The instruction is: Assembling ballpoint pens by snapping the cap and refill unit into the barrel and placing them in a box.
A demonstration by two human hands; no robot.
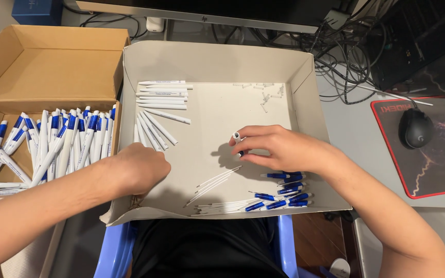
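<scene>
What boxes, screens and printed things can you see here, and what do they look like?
Open brown cardboard box: far left, rectangular, flaps up, holds white-and-blue pens.
Shallow white cardboard tray: centre, rectangular, holds pen parts; both hands reach into it.
Silver-edged monitor: top centre, only its lower edge shows.
Black mouse mat with red border: right, lightning pattern, black mouse on it.
Blue box: top left corner, mostly cropped.

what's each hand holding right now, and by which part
The right hand pinches a small white pen part by its lower end. The left hand rests on the white pen barrels; its grip cannot be told.
</scene>
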